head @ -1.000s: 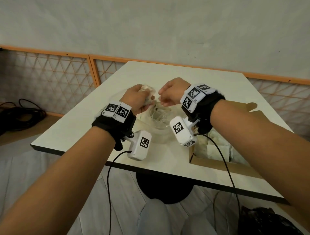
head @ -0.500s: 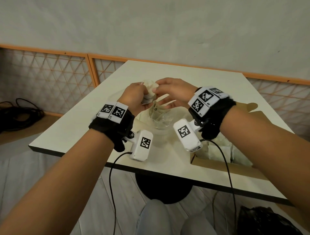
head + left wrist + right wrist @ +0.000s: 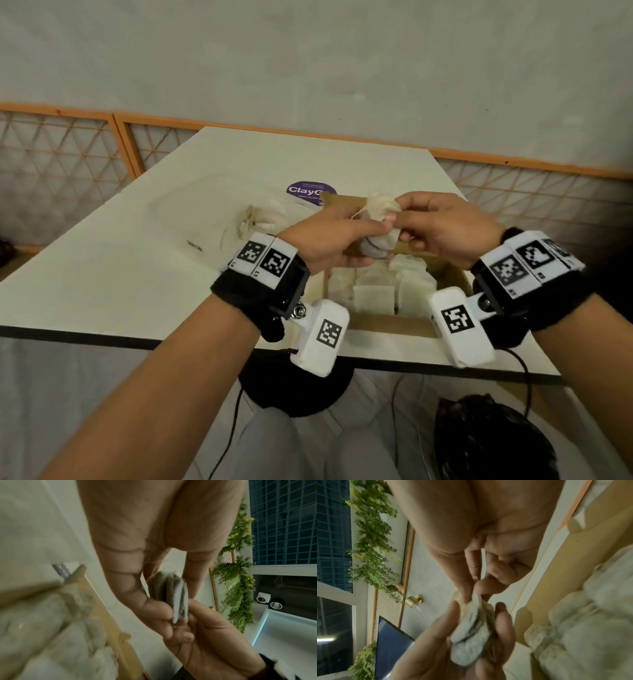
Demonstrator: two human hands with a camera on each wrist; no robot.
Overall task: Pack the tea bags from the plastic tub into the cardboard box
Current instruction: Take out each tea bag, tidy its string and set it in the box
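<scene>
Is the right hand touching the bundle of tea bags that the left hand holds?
Touching. The right wrist view shows the right hand pinching the top of the tea bags, which the left hand grips.

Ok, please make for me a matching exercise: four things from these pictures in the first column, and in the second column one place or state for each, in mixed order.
Column one:
1. bundle of tea bags
2. cardboard box
3. plastic tub
4. purple lid

Column two:
A. lying flat on the table, behind the box
B. held between the left hand and the right hand
C. clear, with a few tea bags left inside
D. open, with rows of tea bags already packed

Pairs: 1-B, 2-D, 3-C, 4-A
</scene>
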